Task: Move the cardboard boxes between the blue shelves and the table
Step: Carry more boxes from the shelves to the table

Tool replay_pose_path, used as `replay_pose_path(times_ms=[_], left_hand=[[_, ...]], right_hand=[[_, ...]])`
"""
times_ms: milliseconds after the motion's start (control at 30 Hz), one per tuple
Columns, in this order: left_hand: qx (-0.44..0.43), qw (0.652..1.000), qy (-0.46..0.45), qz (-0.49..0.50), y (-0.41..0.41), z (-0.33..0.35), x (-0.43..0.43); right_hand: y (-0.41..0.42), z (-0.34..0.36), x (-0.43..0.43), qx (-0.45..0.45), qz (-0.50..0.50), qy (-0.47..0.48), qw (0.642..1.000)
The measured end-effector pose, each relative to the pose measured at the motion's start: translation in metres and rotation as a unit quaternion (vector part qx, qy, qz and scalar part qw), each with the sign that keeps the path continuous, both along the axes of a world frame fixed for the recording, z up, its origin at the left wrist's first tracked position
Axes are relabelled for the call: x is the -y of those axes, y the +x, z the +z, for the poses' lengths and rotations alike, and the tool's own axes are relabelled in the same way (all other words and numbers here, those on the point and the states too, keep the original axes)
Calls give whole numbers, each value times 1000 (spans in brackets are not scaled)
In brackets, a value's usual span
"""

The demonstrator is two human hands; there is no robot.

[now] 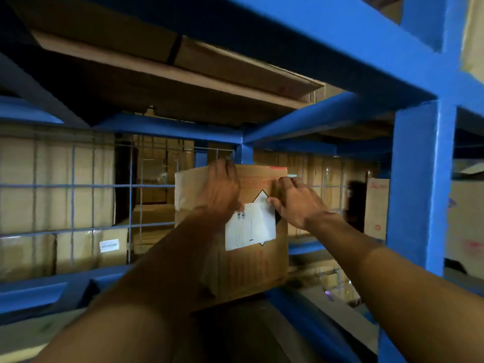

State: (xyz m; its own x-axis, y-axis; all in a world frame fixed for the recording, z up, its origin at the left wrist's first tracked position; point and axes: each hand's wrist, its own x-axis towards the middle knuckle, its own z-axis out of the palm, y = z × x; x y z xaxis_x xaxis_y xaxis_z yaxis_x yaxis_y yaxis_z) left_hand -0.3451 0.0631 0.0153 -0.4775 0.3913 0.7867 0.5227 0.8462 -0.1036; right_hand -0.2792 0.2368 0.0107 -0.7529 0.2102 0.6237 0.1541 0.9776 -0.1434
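Reaching into the blue shelves (419,184), both bare arms stretch toward one cardboard box (248,271). The box stands upright on the shelf level, directly below the rear blue post (245,153).

Left hand (222,192): lies on the box's upper front, fingers hooked over its top edge. This area is blurred.

Right hand (296,203): against the upper right of the box's front face, fingers bent, thumb stuck out and touching the top right corner of the white label (251,231). Cannot tell whether it grips the box's right edge or only presses.

Left of the box: wire mesh (78,184), stacked cartons (52,174) behind it.

Above the box: flat cardboard sheets (183,74) on the upper level.

Right of the box, well apart: a carton with red print (377,205).
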Motion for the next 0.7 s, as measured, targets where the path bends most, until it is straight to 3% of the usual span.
replay_pose_path(times_ms=[133, 300, 533, 700], left_hand=[[-19, 998, -31, 52, -3, 0, 7], [89, 992, 91, 20, -13, 6, 39], [204, 966, 142, 70, -20, 19, 64], [314, 926, 206, -27, -11, 3, 63]], right_hand=[[-20, 1, -11, -3, 38, -33, 999], [-40, 2, -5, -28, 117, -120, 985], [-57, 17, 23, 23, 176, -152, 972], [-66, 12, 21, -1, 273, -241, 931]])
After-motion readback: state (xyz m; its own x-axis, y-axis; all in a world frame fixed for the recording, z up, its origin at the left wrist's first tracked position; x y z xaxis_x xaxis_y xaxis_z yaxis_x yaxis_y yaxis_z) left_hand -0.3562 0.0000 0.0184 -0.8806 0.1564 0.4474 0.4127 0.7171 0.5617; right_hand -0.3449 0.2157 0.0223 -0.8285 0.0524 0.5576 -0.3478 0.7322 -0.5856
